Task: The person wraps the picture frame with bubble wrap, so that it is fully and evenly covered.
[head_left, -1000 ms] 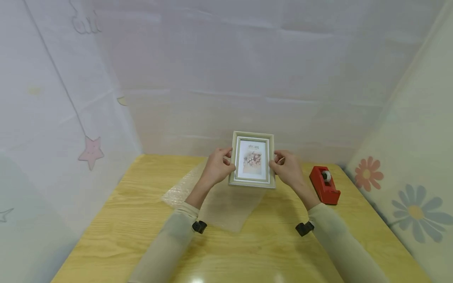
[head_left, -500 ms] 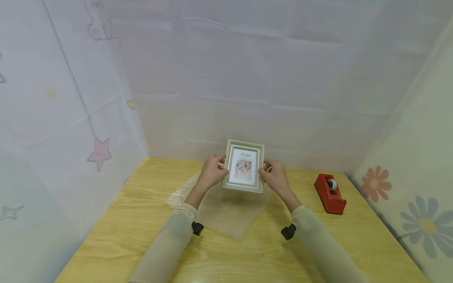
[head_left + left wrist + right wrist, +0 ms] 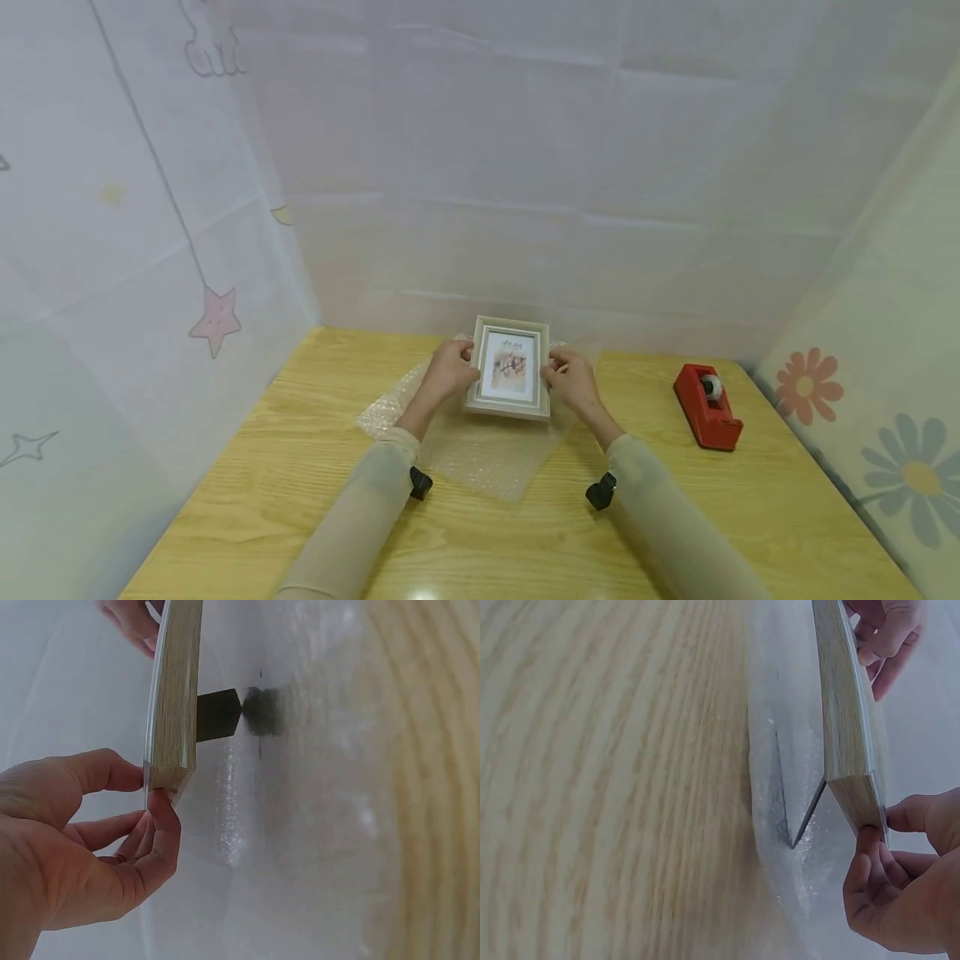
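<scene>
Between my two hands is a picture frame [image 3: 471,402] with a pale wood-tone border and a floral print. My left hand [image 3: 448,371] pinches its left edge between thumb and fingers; my right hand [image 3: 573,383] pinches the right edge. The frame leans back, its face towards me, over a sheet of bubble wrap [image 3: 487,467]. In the left wrist view a dark stand leg [image 3: 217,715] juts from the frame's back, its tip meeting its own reflection on the wrap. The right wrist view shows that leg [image 3: 808,814] edge-on, angled down to the wrap.
A red tape dispenser [image 3: 705,412] with a roll of tape stands on the right of the wooden table [image 3: 300,467]. Behind the table hangs a pale cloth [image 3: 480,167], and printed cloths line both sides.
Both hands have lowered the picture frame towards the bubble wrap and shifted it a little left. The grip on both edges stays the same. The head view has shifted slightly.
</scene>
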### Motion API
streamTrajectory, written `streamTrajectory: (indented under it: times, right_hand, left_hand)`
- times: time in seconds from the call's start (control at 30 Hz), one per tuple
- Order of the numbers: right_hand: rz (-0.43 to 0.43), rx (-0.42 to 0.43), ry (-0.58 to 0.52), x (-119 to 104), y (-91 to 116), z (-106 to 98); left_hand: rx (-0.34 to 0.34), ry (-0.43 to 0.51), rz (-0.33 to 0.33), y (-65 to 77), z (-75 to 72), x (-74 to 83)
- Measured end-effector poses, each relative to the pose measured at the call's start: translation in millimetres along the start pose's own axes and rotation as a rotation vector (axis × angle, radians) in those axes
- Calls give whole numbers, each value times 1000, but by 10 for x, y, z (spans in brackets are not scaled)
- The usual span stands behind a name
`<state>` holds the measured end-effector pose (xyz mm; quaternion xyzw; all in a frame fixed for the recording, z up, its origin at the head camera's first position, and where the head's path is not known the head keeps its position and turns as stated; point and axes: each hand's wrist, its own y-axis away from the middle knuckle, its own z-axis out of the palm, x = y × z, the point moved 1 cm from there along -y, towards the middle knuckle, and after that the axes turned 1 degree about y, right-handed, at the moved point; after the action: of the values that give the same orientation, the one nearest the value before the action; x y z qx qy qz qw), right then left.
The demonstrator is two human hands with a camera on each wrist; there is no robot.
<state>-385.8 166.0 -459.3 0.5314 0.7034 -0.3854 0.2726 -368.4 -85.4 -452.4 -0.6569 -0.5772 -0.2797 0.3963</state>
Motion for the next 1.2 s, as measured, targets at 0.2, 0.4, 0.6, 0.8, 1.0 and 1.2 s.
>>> streamTrajectory:
  times: [0.2, 0.4, 0.6, 0.8, 1.0, 1.2]
  right_hand:
    - [78, -80, -46, 143, -19, 107]
    - [130, -123, -71, 235, 1, 217]
    - [163, -139, -53, 266, 35, 286]
    - [209, -233, -37, 314, 39, 302]
    - [238, -282, -112, 304, 4, 331]
    - [256, -287, -122, 303, -14, 354]
  left_hand:
    - [4, 25, -30, 26, 46, -114]
    - [5, 54, -38, 42, 67, -229]
    - [-48, 112, -109, 27, 105, -358]
    - [-54, 178, -187, 66, 116, -401]
    - [-34, 291, -257, 100, 96, -411]
    - [-42, 311, -278, 86, 106, -464]
